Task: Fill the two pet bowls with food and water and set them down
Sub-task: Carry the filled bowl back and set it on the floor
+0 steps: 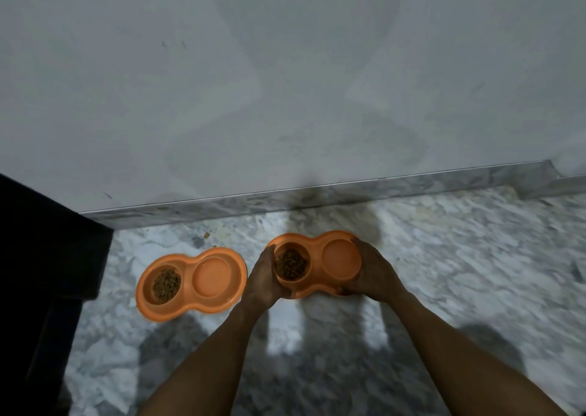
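Two orange double pet bowls are in view. One double bowl [192, 284] rests on the marble floor at the left, with brown kibble in its left cup and what looks like water in its right cup. I hold the second double bowl [317, 263] just to its right, above the floor. It carries kibble in the left cup and liquid in the right cup. My left hand [264, 280] grips its left end and my right hand [372, 268] grips its right end.
A grey wall with a marble skirting [317, 193] runs behind the bowls. A dark piece of furniture [47, 257] stands at the left edge. A few spilled kibble bits [207, 235] lie near the skirting. Marble floor [459, 273] extends to the right.
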